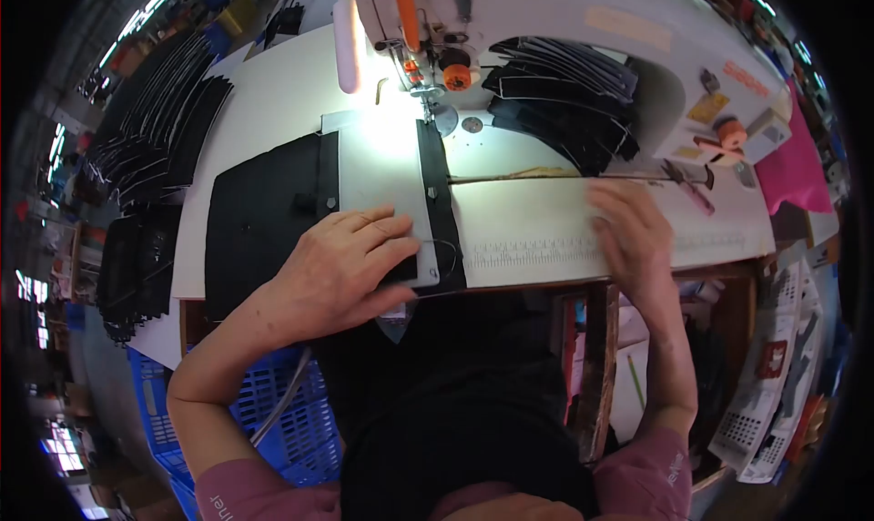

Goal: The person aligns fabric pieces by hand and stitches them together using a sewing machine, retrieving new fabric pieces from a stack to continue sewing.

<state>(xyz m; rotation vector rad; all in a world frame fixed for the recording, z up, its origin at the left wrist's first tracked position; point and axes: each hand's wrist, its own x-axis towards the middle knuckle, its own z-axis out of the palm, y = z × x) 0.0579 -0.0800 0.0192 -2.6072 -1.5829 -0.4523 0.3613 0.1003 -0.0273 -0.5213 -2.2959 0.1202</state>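
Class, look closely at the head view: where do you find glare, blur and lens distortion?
Head view: glare bleaches the tabletop below the sewing machine and the upper end of the pale template; head view: the right hand is smeared, the left hand crisper; head view: strong wide-angle bending, with darkened, rounded edges.

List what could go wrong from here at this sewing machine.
1. The pale plate lies on the black fabric, partly under the left hand; with uneven pressure, either could slip out of line.
2. The right hand, blurred, is close to the pink-handled snips and might knock them.
3. The pile of black pieces beneath the machine arm could spill if bumped.
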